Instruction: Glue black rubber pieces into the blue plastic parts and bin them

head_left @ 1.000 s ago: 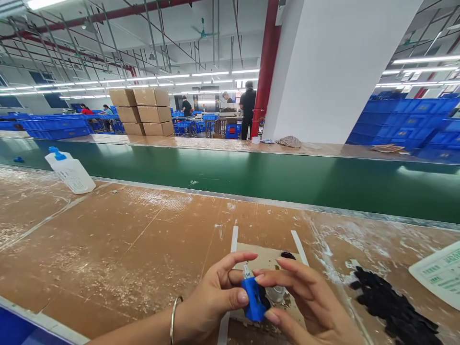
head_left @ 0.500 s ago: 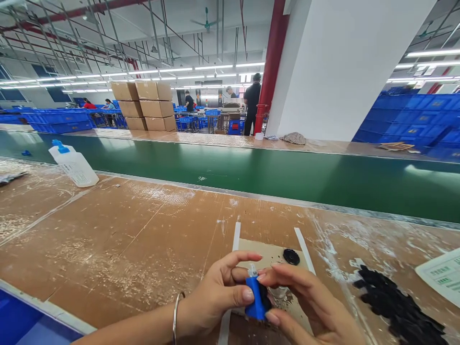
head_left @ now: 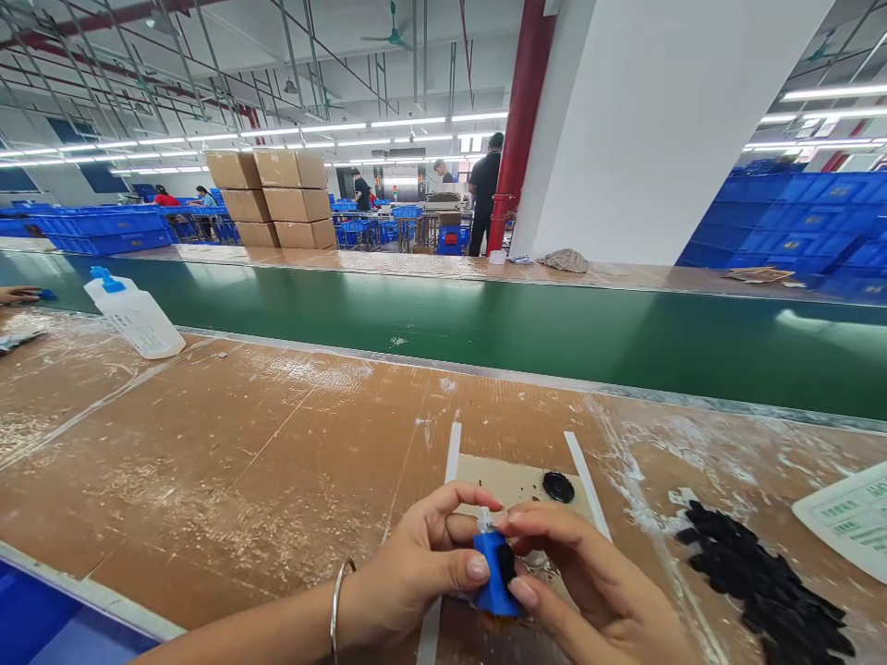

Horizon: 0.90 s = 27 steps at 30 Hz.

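Observation:
Low in the view, my left hand (head_left: 443,559) pinches a small blue plastic part (head_left: 493,577) with a clear nozzle-like tip (head_left: 485,517) pointing up. Against the part's right side sits a dark black piece (head_left: 505,560). My right hand (head_left: 589,577) is closed on that black piece, thumb at its lower edge and index finger near the top, pressing it to the blue part. Behind the hands, a round black ridged disc (head_left: 558,486) lies on a beige sheet (head_left: 499,473). A pile of black pieces (head_left: 769,577) lies to the right.
White tape strips (head_left: 586,476) flank the sheet on the brown worktable (head_left: 277,443). A white squeeze bottle (head_left: 142,319) stands tilted at left. Beyond runs a green conveyor belt (head_left: 450,314). A labelled white object (head_left: 849,517) lies at right. Another person's hand (head_left: 18,294) is at the left edge.
My right thumb and fingers shift slightly over the black piece, still against the blue part. At far left, another person's hand has come in beside the small blue item on the belt.

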Available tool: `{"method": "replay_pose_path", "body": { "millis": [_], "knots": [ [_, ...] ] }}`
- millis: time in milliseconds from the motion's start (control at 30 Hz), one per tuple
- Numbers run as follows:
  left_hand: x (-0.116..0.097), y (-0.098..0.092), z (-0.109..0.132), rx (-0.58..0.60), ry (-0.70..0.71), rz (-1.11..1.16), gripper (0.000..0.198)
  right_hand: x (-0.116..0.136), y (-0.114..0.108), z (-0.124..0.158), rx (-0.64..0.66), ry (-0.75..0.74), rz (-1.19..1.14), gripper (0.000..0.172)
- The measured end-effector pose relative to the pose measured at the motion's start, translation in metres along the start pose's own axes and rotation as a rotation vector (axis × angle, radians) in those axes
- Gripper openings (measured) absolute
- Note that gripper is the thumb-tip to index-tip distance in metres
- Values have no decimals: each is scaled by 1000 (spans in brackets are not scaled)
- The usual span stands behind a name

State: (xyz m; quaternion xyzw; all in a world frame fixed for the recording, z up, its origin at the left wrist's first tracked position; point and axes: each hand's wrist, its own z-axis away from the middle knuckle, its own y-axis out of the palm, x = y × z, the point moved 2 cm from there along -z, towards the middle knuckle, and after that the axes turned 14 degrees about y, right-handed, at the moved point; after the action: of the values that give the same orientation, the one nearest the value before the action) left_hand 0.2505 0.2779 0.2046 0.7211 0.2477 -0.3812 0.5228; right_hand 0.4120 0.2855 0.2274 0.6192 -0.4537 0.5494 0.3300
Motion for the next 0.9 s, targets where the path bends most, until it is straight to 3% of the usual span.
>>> {"method": "replay_pose_path", "body": {
  "millis": [200, 367, 567, 667, 900],
  "knots": [
    [-1, 0, 0, 33, 26, 16, 45, -5, 2, -1, 12, 118, -145, 18],
    [-7, 6, 7, 108, 28, -57, 40, 0, 8, 0, -66, 216, -94, 19],
    [-12, 10, 19, 30, 38, -226, 72, 1, 16, 0, -129, 86, 17, 27],
    [-11, 6, 20, -11, 34, -346, 68, 0, 20, 0, -121, 11, 58, 34],
    [-22, 1, 18, 43, -15, -412, 66, 2, 24, 1, -93, 5, 87, 35]
  ]
}}
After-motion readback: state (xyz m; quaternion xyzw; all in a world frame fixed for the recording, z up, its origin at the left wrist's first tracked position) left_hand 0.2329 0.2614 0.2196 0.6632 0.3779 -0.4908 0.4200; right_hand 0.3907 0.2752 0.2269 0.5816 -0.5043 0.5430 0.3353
